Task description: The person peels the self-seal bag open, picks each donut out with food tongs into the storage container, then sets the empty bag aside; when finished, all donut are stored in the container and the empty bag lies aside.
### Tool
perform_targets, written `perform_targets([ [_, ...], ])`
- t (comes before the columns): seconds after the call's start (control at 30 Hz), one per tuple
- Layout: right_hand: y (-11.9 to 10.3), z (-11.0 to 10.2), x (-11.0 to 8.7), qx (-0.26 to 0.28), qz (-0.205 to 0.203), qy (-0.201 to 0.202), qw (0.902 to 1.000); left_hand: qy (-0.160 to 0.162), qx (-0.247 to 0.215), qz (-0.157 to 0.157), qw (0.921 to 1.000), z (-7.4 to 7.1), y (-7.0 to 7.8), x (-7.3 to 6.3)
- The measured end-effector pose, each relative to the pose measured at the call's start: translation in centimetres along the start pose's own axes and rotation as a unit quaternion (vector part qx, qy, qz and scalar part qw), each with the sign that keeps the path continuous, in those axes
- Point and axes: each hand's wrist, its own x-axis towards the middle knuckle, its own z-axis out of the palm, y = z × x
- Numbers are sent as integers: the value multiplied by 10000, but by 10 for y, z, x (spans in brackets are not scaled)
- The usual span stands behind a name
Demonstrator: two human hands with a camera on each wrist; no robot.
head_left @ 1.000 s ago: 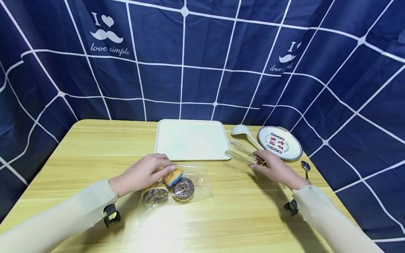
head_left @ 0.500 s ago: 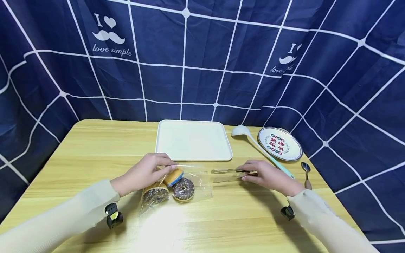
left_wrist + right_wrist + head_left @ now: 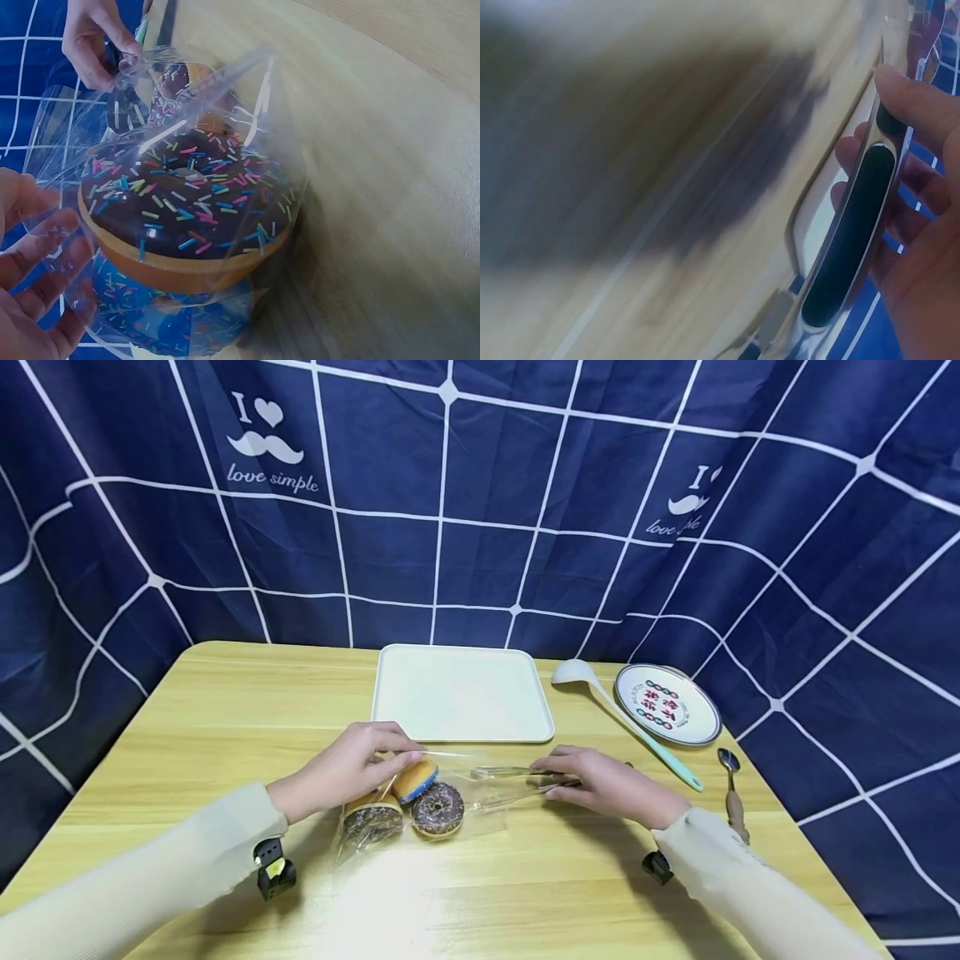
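At the left, my left hand (image 3: 356, 768) grips the upper edge of a clear plastic bag (image 3: 476, 835) lying on the table. Inside the bag are a chocolate-iced doughnut (image 3: 452, 822), a blue-iced doughnut (image 3: 416, 782) and another chocolate one (image 3: 371, 825). Coloured sprinkles cover the nearest chocolate doughnut (image 3: 187, 195) in the left wrist view. My right hand (image 3: 603, 783) holds metal tongs (image 3: 513, 798), their two arms apart and tips at the bag's right end, towards the doughnuts. Dark green inserts line the tongs' handle (image 3: 851, 232) in the right wrist view. Film reflections blur where the tips sit.
A white tray (image 3: 461, 693) lies behind the bag. To its right are a ladle (image 3: 630, 722) with a mint-green handle and a white plate (image 3: 667, 703) with red characters. A small spoon (image 3: 733, 793) lies near the right edge. Blue curtain (image 3: 480, 560) surrounds the table's back.
My right hand has carried the tongs left and nearer, from beside the ladle to the bag's right end. The ladle's handle has come into view. My left hand keeps its grip on the bag.
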Motion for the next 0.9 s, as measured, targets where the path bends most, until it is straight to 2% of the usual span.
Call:
perform_targets([
  [0.23, -7, 5, 11, 10, -304, -43, 9995, 26, -25, 32, 10000, 2, -1, 1],
  [0.47, -14, 7, 20, -37, -407, -136, 9991, 87, -69, -10, 9999, 4, -1, 1],
  [0.63, -17, 8, 22, -45, -483, -161, 9987, 21, -101, -121, 9999, 5, -2, 0],
  [0.9, -18, 9, 22, -110, -709, -39, 9974, 43, -85, -102, 9999, 6, -5, -2],
])
